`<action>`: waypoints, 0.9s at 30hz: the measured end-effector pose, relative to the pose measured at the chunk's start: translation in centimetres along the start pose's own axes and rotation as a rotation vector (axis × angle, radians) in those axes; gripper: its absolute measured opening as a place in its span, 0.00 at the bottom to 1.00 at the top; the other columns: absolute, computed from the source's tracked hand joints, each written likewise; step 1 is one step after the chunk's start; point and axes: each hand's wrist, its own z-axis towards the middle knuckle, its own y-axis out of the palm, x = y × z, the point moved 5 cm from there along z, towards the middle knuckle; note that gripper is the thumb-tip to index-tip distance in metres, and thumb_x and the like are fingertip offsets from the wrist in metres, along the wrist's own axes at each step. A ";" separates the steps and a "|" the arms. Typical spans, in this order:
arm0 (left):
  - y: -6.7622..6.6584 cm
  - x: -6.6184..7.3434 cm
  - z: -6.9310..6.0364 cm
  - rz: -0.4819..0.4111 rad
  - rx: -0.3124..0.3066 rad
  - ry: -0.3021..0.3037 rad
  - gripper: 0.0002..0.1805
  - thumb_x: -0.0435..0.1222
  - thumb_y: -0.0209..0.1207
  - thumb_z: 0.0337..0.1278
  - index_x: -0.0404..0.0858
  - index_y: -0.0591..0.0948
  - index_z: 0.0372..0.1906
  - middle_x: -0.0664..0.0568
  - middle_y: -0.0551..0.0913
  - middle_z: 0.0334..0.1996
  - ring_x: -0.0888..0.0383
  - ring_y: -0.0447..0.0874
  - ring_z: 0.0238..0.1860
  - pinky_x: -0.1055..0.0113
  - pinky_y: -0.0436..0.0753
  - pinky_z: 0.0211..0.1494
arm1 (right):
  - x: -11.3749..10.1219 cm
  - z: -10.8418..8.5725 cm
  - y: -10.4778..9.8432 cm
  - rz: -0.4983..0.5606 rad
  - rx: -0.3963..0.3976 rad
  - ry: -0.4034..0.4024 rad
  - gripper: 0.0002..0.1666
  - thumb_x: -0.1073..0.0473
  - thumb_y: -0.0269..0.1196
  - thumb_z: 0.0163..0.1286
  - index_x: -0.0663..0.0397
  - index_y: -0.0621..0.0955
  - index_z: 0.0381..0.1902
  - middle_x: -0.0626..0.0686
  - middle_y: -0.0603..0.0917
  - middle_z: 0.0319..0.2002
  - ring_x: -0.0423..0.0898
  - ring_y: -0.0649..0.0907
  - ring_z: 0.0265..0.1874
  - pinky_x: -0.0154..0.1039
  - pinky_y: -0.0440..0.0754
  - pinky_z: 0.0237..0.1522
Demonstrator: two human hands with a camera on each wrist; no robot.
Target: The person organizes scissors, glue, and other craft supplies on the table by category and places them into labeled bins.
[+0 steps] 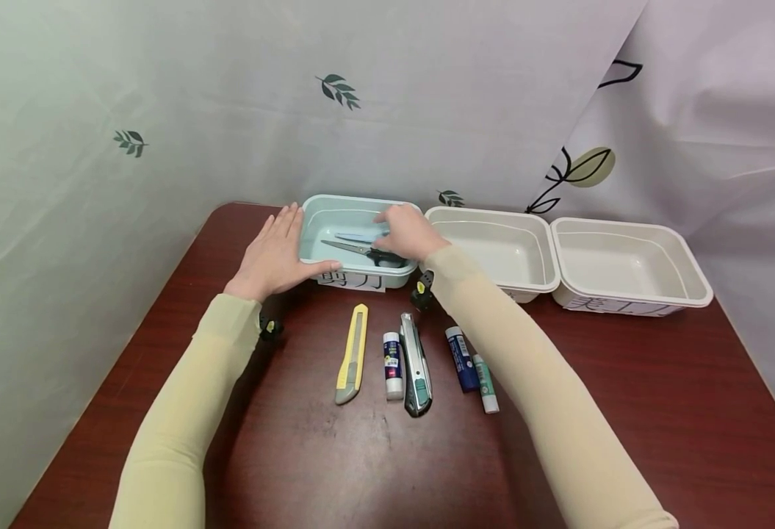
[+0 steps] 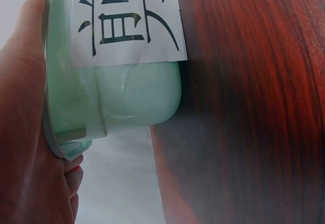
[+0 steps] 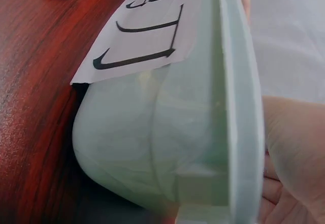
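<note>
My left hand [image 1: 273, 253] rests on the left end of a pale blue-green bin [image 1: 361, 202], fingers straight and the thumb along the front rim. Inside the bin lie black-handled scissors [image 1: 354, 247] and, behind them, a slim blue blade-like piece [image 1: 354, 237]. Over the bin's right end, my right hand [image 1: 410, 234] reaches in with thumb and index finger apart. It covers the blue piece's right end, so a grip there cannot be made out. The right wrist view shows part of this hand [image 3: 297, 153] beyond the rim. A paper label [image 2: 127, 23] with characters is on the bin's front.
Two off-white bins, a middle one [image 1: 493, 250] and a right one [image 1: 632, 257], continue the row. Nearer lie a yellow box cutter [image 1: 352, 353], a silver-green utility knife [image 1: 416, 364] and glue sticks: white-capped [image 1: 392, 366], blue [image 1: 463, 360], green [image 1: 485, 383]. A curtain [image 1: 261, 110] hangs behind the table.
</note>
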 end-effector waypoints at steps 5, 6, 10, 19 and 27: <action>0.0 0.0 0.0 0.005 -0.012 -0.001 0.69 0.77 0.52 0.53 0.29 0.45 0.81 0.36 0.45 0.80 0.44 0.40 0.80 0.55 0.38 0.80 | -0.2 -0.4 -0.5 0.036 0.014 -0.021 0.30 0.53 0.70 0.68 0.63 0.80 0.64 0.57 0.83 0.60 0.53 0.79 0.61 0.44 0.73 0.66; 0.0 0.1 0.0 0.005 -0.014 0.000 0.69 0.77 0.52 0.53 0.29 0.45 0.81 0.36 0.45 0.80 0.44 0.39 0.80 0.55 0.38 0.80 | -0.2 -0.5 -0.6 0.045 0.015 -0.021 0.31 0.53 0.71 0.68 0.63 0.80 0.65 0.57 0.82 0.61 0.52 0.81 0.58 0.44 0.74 0.65; 0.0 0.1 0.0 0.005 -0.017 0.000 0.69 0.76 0.52 0.53 0.28 0.45 0.81 0.36 0.45 0.80 0.44 0.40 0.80 0.54 0.38 0.80 | -0.5 -1.0 -1.1 0.085 0.014 -0.011 0.35 0.51 0.72 0.67 0.62 0.78 0.67 0.60 0.82 0.61 0.50 0.84 0.36 0.43 0.78 0.55; 0.0 -0.1 0.2 0.011 -0.017 -0.001 0.69 0.77 0.52 0.53 0.28 0.44 0.81 0.36 0.44 0.80 0.44 0.39 0.80 0.54 0.38 0.80 | -0.4 -1.7 -1.6 0.097 0.021 -0.024 0.40 0.50 0.74 0.65 0.63 0.76 0.69 0.59 0.79 0.64 0.51 0.85 0.49 0.46 0.78 0.61; 0.2 -0.2 0.2 0.004 -0.022 -0.004 0.70 0.77 0.51 0.53 0.29 0.44 0.81 0.36 0.44 0.81 0.44 0.38 0.80 0.53 0.38 0.80 | 0.1 -2.0 -1.5 0.131 0.015 -0.012 0.40 0.49 0.73 0.66 0.62 0.75 0.70 0.59 0.78 0.66 0.51 0.86 0.45 0.46 0.77 0.61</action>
